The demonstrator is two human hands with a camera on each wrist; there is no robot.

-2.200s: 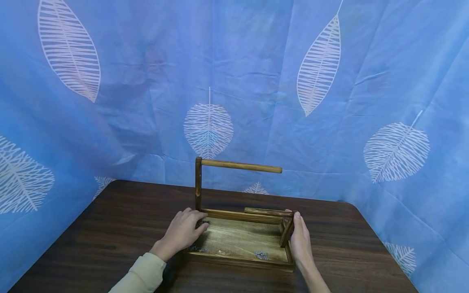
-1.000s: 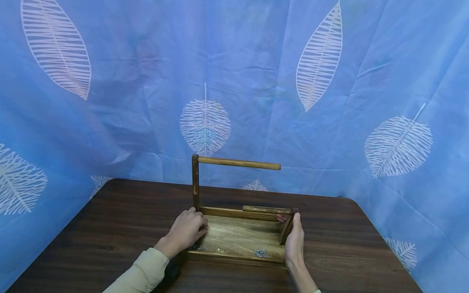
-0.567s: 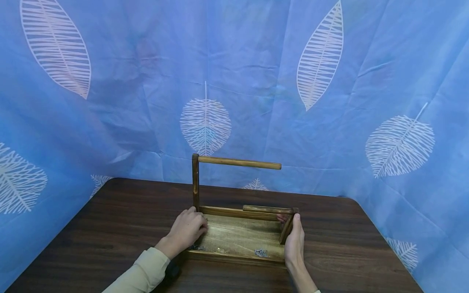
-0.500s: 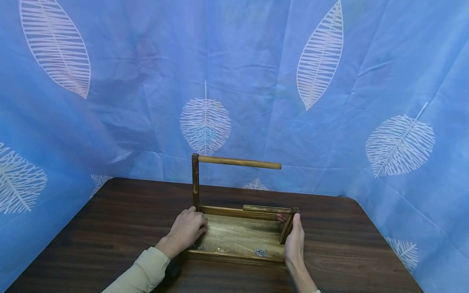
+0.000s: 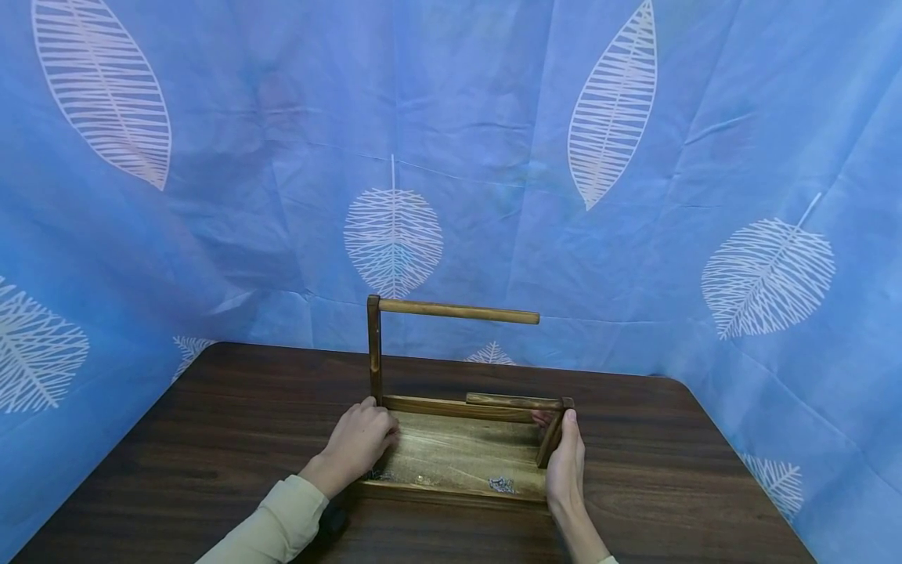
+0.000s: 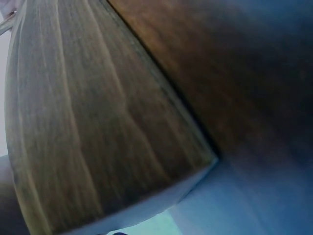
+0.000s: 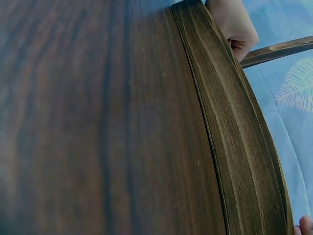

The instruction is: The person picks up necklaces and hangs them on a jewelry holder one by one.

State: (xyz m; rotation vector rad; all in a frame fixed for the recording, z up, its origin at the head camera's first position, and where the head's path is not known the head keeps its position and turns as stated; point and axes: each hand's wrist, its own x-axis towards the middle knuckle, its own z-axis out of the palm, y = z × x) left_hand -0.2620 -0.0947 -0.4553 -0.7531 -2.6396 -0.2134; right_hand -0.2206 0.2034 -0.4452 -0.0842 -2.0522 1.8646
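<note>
A brown wooden jewelry stand (image 5: 458, 446) rests on the table: a shallow tray with a tall post and bar at its left and a shorter post and bar at its right. My left hand (image 5: 355, 439) grips the tray's left end, knuckles up and fingers curled over the wall. At the other end my right hand (image 5: 567, 466) holds the short post (image 5: 552, 440), thumb up its outer side and fingertips showing behind it. A small silvery cluster (image 5: 502, 486) lies in the tray near the front. Both wrist views show the tray's long outer wall (image 7: 234, 122) close up.
The dark wood-grain table (image 5: 669, 462) extends on both sides of the stand. Behind it hangs a blue curtain (image 5: 479, 157) with white leaf prints. A tiny shiny bit (image 5: 420, 478) lies on the tray floor, and a dark object (image 5: 333, 521) sits under the left wrist.
Since the earliest frame, my left thumb has drawn in from over the tray and those fingers have curled. Right fingertips now show behind the short post. The last second shows almost no movement.
</note>
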